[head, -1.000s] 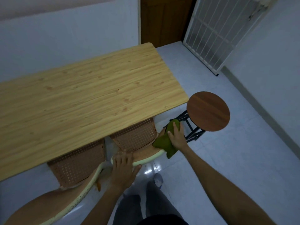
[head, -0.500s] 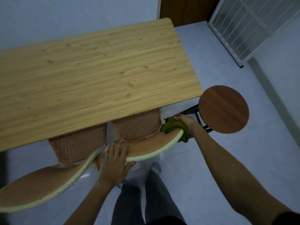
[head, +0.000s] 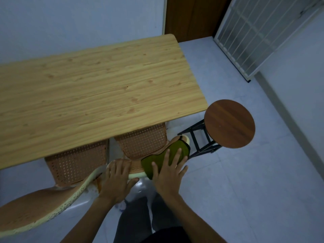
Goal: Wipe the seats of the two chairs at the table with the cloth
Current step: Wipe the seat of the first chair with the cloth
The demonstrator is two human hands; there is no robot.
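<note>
Two brown perforated chairs are pushed under the wooden table (head: 98, 88). The right chair (head: 143, 141) shows its seat and its curved backrest top. A green cloth (head: 157, 159) lies flattened over that backrest, and my right hand (head: 169, 171) presses flat on it with fingers spread. My left hand (head: 116, 179) rests on the same backrest's left end, fingers over the rim. The left chair (head: 75, 163) stands beside it, its backrest (head: 35, 209) curving toward the lower left.
A round dark-wood stool (head: 229, 123) on a black frame stands right of the table's corner. My legs (head: 138, 220) are below the chairs. Pale tiled floor (head: 245, 181) spreads to the right; a white grille door (head: 259, 35) and brown door (head: 191, 16) stand behind.
My right hand slid the cloth from the backrest's far right tip back toward the middle and now presses it flat. My left hand stayed on the backrest.
</note>
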